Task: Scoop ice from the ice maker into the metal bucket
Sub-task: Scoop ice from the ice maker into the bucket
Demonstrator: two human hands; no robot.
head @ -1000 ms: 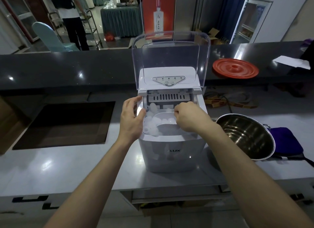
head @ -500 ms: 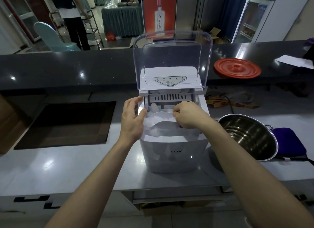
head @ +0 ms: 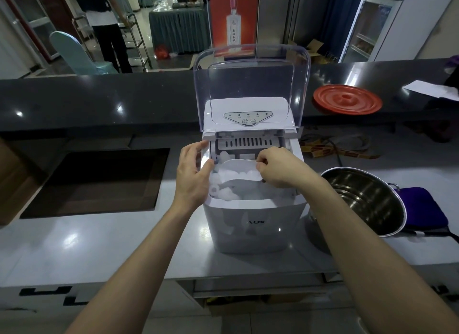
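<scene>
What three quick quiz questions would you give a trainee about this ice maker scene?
1. True or false: the clear lid of the ice maker is shut.
2. What does the right hand pinch? A a cup, B the white scoop, C a spoon.
3. Fill in: the metal bucket stands on the counter to the person's ____ of the ice maker.

Key: 1 false, the lid stands raised; 2 B; 3 right.
</scene>
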